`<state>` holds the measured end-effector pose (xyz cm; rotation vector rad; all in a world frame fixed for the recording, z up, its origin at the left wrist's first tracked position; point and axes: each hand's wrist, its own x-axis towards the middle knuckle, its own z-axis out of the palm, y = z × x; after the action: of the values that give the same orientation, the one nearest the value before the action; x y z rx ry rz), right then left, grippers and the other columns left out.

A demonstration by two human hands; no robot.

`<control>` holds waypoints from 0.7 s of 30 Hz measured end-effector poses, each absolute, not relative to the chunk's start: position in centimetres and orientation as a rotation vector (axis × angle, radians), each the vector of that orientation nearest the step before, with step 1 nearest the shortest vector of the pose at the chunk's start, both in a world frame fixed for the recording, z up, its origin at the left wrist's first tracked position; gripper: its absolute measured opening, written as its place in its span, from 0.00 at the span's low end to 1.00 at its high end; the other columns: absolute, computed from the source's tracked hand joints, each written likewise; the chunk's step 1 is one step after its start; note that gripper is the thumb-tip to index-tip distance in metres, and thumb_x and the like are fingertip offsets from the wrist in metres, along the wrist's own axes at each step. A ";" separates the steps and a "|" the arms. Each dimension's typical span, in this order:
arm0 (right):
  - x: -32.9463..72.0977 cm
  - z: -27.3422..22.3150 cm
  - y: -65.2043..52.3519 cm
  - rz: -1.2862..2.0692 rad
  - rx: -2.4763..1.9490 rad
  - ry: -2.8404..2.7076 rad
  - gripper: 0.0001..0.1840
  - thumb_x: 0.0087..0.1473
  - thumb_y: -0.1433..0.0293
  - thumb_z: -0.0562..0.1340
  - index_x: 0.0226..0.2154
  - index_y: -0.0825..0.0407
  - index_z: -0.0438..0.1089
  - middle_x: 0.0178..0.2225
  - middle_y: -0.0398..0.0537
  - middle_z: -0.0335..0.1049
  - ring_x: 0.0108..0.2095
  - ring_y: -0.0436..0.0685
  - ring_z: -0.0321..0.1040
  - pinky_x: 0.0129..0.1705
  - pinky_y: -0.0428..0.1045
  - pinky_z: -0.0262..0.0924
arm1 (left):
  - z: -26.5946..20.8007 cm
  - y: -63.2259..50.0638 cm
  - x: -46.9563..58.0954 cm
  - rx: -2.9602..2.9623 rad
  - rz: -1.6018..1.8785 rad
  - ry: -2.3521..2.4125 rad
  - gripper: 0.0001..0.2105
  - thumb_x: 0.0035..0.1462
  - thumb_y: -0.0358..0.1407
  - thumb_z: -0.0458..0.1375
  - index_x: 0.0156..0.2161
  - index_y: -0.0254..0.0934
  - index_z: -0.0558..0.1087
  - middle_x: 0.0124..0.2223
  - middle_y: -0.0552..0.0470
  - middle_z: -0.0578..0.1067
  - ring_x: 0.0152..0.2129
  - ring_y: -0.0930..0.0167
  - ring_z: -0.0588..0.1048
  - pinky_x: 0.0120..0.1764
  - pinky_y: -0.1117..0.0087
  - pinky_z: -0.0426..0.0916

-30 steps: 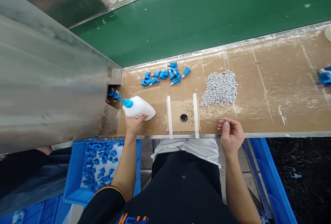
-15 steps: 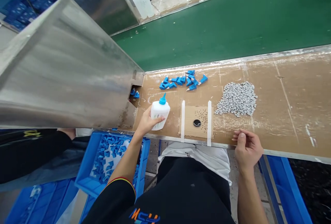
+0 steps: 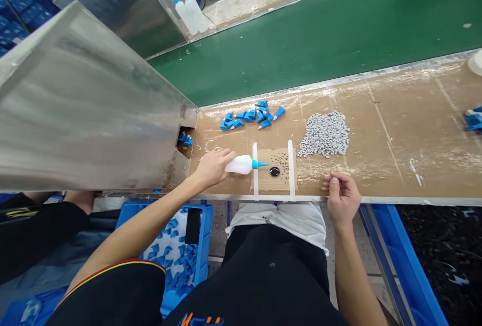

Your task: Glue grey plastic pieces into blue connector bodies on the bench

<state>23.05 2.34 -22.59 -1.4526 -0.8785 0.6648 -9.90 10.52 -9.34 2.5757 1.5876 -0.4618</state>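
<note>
My left hand (image 3: 215, 168) grips a white squeeze bottle (image 3: 240, 165) with a blue nozzle. The bottle lies tipped nearly level, its tip just left of a small round black cap-like piece (image 3: 274, 172) holding shiny black liquid. This piece sits on a cardboard pad (image 3: 266, 184), held down by two white tape strips. Over the bench's front edge, my right hand (image 3: 343, 196) rests palm partly up, fingers loosely curled, with nothing visible in it. Beyond it is a pile of small grey-white pieces (image 3: 326, 134). Several blue plastic parts (image 3: 246, 116) lie behind the pad.
A metal partition (image 3: 113, 110) stands at the left. Behind the bench runs a green belt (image 3: 301, 39); two more bottles (image 3: 191, 14) stand beyond it. Below are a blue crate (image 3: 205, 245) of blue parts and another blue bin (image 3: 410, 270) with black pieces. Another person's arm (image 3: 48, 230) shows at left.
My left hand has tipped the bottle from upright to nearly level and brought its nozzle right, beside the black piece. My right hand keeps its pose. The camera view has shifted.
</note>
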 end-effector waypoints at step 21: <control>24.0 -23.6 1.9 0.807 -1.332 -0.931 0.21 0.61 0.48 0.63 0.37 0.50 0.74 0.29 0.49 0.78 0.26 0.57 0.75 0.29 0.53 0.75 | -7.3 11.9 -3.6 3.263 -0.779 1.081 0.11 0.64 0.20 0.53 0.43 0.35 0.75 0.39 0.45 0.81 0.35 0.63 0.79 0.38 0.64 0.61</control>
<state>23.98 1.86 -23.61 -1.3315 -0.9309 0.8065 -3.63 11.89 -7.32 3.2628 1.0809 -0.7789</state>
